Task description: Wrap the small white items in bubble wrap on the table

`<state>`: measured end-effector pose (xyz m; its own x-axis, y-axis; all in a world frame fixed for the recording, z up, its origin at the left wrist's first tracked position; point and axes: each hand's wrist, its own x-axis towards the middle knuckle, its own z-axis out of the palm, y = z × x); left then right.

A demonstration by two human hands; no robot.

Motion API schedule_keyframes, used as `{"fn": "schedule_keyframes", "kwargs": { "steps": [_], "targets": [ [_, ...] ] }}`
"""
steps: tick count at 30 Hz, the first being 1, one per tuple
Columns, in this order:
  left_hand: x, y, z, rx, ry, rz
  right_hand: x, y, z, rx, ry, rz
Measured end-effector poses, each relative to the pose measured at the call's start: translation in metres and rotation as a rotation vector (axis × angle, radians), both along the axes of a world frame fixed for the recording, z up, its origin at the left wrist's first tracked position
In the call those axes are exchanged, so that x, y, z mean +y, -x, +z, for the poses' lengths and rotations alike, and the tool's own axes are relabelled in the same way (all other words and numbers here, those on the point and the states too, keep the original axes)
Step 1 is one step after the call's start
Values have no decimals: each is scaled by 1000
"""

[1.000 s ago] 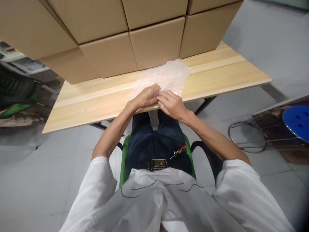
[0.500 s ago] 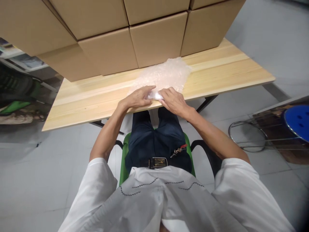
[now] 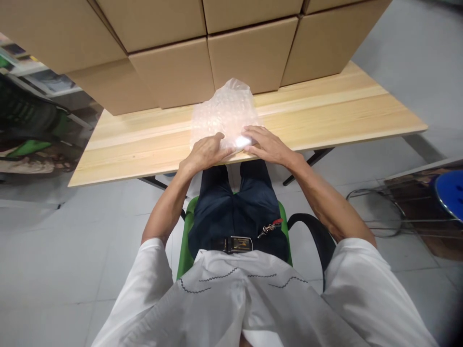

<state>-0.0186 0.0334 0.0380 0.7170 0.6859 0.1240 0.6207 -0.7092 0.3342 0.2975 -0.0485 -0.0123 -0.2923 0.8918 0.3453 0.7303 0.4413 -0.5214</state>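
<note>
A translucent, pale sheet of bubble wrap (image 3: 227, 111) lies on the wooden table, its far corner lifted against the cardboard boxes. At its near edge a small bright, shiny bundle (image 3: 243, 141) shows between my hands; what is inside it I cannot make out. My left hand (image 3: 207, 152) grips the near left part of the wrap, thumb and fingers bent around the edge. On the other side, my right hand (image 3: 269, 144) curls over the right end of the shiny bundle, thumb at the table edge.
Stacked cardboard boxes (image 3: 249, 58) stand along the back of the wooden table (image 3: 325, 111). At right on the floor is a blue stool (image 3: 450, 190). A dark mesh chair (image 3: 29, 113) stands at far left. I sit on a green chair (image 3: 186, 248) with black armrests.
The bubble wrap has shifted left and turned, its far corner now higher against the boxes. Both hands stay at its near edge, and the right hand's fingers have stretched further over the bundle.
</note>
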Motion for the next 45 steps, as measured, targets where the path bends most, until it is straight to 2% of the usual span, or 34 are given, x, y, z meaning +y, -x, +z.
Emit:
{"fn": "schedule_keyframes", "kwargs": {
  "steps": [4, 8, 13, 16, 19, 23, 24, 26, 29, 31, 35, 41, 45],
  "targets": [
    [16, -23, 13, -49, 159, -76, 7, -2, -9, 156, 7, -175],
    [22, -35, 20, -160, 268, -108, 29, -7, -25, 318, 37, -291],
    [32, -44, 32, -111, 411, -192, 53, -14, -39, 427, 14, -450],
    [38, -52, 35, -63, 440, -200, 55, -16, -38, 462, -20, -452],
    [46, -60, 34, -24, 420, -193, 44, -15, -29, 443, -46, -465],
    [57, -66, 30, 31, 407, -195, 13, 0, -12, 314, -222, -553],
    [60, -67, 29, 46, 408, -198, 6, 6, -9, 252, -274, -528],
    [63, -68, 27, 64, 405, -200, -4, 21, -4, 112, -322, -387],
    [62, -70, 27, 72, 373, -183, -6, 39, -5, -65, -276, -129],
    [61, -70, 28, 80, 341, -147, -3, 44, -8, -120, -244, -46],
    [58, -56, 34, 60, 351, -98, 3, 34, -18, -91, -239, 31],
    [47, -8, 41, -26, 409, -49, 12, 20, -21, -35, -181, 86],
    [39, 28, 36, -112, 561, 12, 16, 18, -16, -69, -135, 74]
  ]
}}
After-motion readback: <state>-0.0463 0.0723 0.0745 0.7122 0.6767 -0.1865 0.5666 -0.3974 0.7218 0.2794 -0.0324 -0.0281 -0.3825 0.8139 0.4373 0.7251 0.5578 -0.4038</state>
